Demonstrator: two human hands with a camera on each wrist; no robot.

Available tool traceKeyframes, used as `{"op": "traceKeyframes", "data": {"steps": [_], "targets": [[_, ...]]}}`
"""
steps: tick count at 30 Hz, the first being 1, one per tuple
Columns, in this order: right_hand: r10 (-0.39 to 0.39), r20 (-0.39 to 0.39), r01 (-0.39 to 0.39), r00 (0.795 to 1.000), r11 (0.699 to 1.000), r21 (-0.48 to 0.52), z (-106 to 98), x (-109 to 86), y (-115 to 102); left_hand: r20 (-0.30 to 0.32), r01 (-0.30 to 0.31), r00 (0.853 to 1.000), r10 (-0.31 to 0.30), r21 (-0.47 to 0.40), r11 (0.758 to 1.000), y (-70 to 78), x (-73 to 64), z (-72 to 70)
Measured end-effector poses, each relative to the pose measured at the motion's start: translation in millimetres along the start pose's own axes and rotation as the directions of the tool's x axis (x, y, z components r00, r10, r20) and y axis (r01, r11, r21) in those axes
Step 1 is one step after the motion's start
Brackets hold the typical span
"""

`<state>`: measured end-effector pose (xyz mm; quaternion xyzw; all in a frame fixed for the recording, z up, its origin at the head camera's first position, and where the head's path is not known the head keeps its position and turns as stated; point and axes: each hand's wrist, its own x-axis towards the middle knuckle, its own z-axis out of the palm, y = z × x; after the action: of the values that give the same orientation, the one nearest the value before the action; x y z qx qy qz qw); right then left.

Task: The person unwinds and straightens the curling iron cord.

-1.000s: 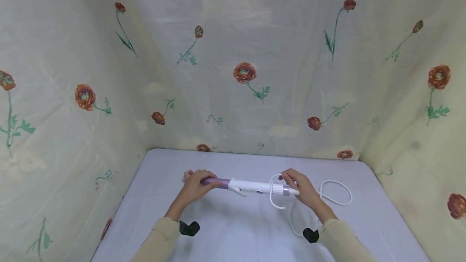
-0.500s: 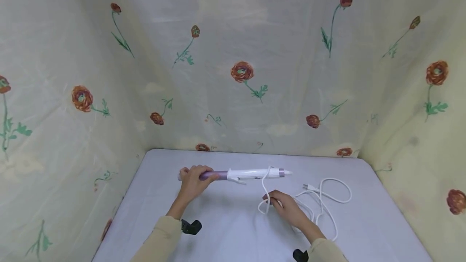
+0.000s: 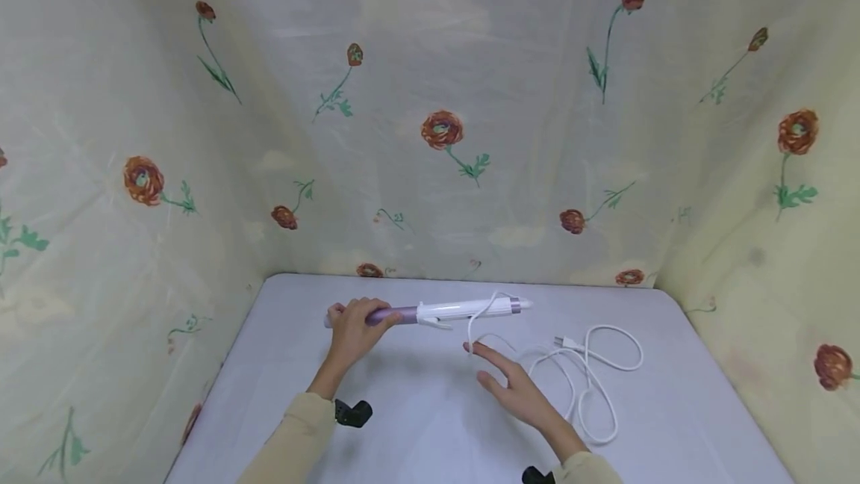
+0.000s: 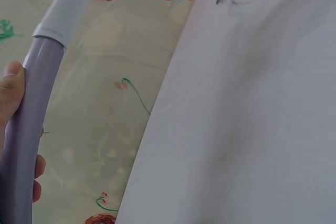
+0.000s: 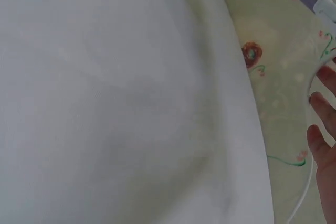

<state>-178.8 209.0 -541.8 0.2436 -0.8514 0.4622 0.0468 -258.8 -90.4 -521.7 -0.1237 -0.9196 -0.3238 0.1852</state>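
Note:
My left hand (image 3: 356,332) grips the purple handle of a curling iron (image 3: 463,310), holding it nearly level above the table. Its white barrel points right, with a small lever on the underside and a pale tip. A white power cord (image 3: 475,323) loops over the barrel near that end and hangs down to my right hand (image 3: 520,392). The right fingers are extended, with the cord lying against the fingertips. In the left wrist view, thumb and fingers wrap the handle (image 4: 31,103). The right wrist view shows the cord (image 5: 310,87) passing alongside spread right fingers (image 5: 323,111).
More of the cord lies in loose loops on the white table (image 3: 416,432) at the right, with its two-pronged plug (image 3: 567,343) among them. A flower-patterned curtain (image 3: 376,170) closes off the back and both sides.
My right hand has left the barrel's tip, pulled the cord down and left, and its fingers have straightened. The curling iron has risen slightly at its right end; the left hand keeps its grip.

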Motion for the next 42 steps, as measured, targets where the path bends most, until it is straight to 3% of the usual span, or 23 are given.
{"op": "traceKeyframes", "data": {"steps": [4, 8, 12, 17, 21, 24, 28, 34, 36, 39, 42], "targets": [[0.033, -0.04, -0.03, 0.999, 0.996, 0.081, 3.3, 5.8, -12.4, -0.015, -0.001, 1.0, 0.001, 0.01, 1.0, 3.3, 1.6, -2.4], [-0.002, -0.083, 0.006, 0.997, 0.999, 0.052, 3.7, 9.1, -18.8, -0.014, 0.014, 1.0, -0.014, 0.028, 1.0, 5.0, 2.9, -5.1], [-0.125, -0.108, 0.116, 0.986, 0.989, -0.088, -3.6, 12.0, -26.0, 0.003, 0.038, 0.999, -0.038, 0.046, 0.998, 4.6, 2.6, -7.1], [-0.296, -0.135, 0.251, 0.946, 0.928, -0.275, -23.9, 22.2, -35.7, 0.01, 0.027, 1.0, -0.028, 0.081, 0.996, 1.8, 2.0, -8.6], [-0.349, -0.156, 0.274, 0.924, 0.888, -0.368, -44.9, 33.1, -36.8, 0.019, -0.019, 1.0, 0.018, 0.096, 0.995, -1.7, 1.3, -10.3], [-0.32, -0.165, 0.238, 0.933, 0.892, -0.385, -60.6, 40.8, -33.1, 0.056, -0.053, 0.997, 0.049, 0.086, 0.995, -5.5, 0.0, -12.1], [-0.238, -0.179, 0.163, 0.955, 0.921, -0.354, -78.0, 47.1, -24.0, 0.125, -0.1, 0.988, 0.092, 0.059, 0.993, -12.3, -2.6, -14.6], [-0.126, -0.209, 0.051, 0.97, 0.942, -0.333, -88.4, 51.8, -1.2, 0.233, -0.147, 0.961, 0.151, -0.036, 0.989, -19.5, -3.4, -18.7], [-0.093, -0.198, 0.021, 0.976, 0.942, -0.336, -87.4, 52.0, 7.6, 0.285, -0.116, 0.949, 0.135, -0.083, 0.99, -20.3, -3.5, -20.6], [-0.048, -0.174, -0.018, 0.984, 0.934, -0.357, -83.8, 51.0, 19.7, 0.341, -0.021, 0.937, 0.071, -0.147, 0.989, -21.5, -3.7, -22.9], [-0.02, -0.152, -0.044, 0.988, 0.915, -0.402, -78.8, 49.0, 32.0, 0.346, 0.056, 0.938, 0.009, -0.179, 0.982, -22.8, -2.3, -23.4]]}}
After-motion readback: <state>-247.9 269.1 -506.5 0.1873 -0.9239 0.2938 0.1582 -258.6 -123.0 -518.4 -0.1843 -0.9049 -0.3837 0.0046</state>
